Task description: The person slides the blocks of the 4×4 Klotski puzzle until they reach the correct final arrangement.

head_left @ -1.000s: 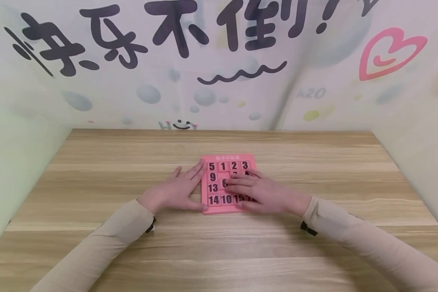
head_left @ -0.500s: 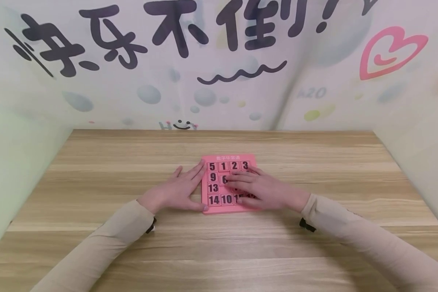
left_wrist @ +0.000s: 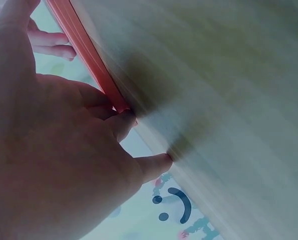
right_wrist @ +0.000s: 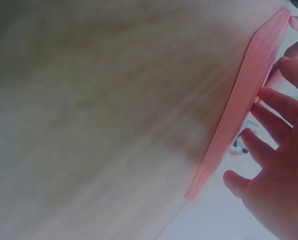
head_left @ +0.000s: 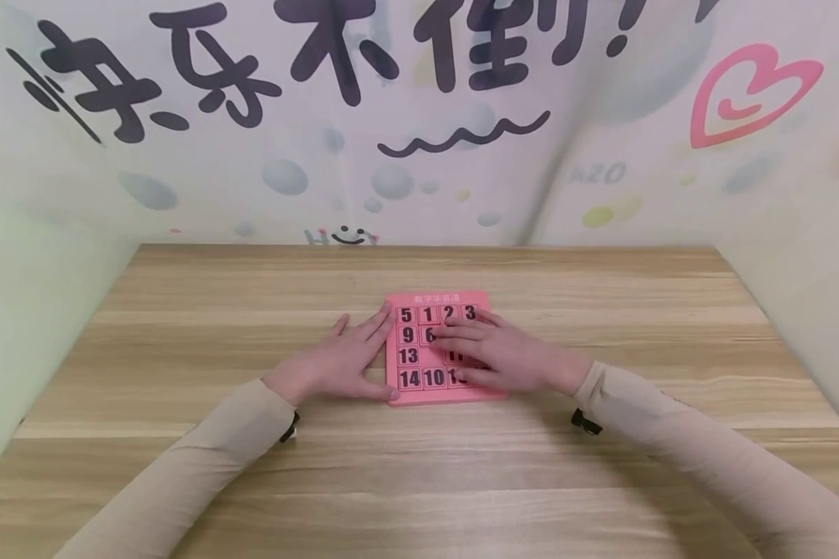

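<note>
- One flat pink puzzle (head_left: 433,399) lies between the side edges of one wood-grained desk (head_left: 419,481).
- Left hand (head_left: 339,361), fingers spread, touches it.
- Right hand (head_left: 506,355), fingers extended, covers some square tiles (head_left: 410,379).

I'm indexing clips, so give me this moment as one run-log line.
pink puzzle board: flat on wood-grain table; left hand: touching its left edge; right hand: fingers over number tiles

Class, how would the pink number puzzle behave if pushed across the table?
The pink number puzzle looks stiff, its edges running straight. Lying flat and low, it would probably slide rather than tip. Its tiles might shift, since a gap shows below the 6.
</note>
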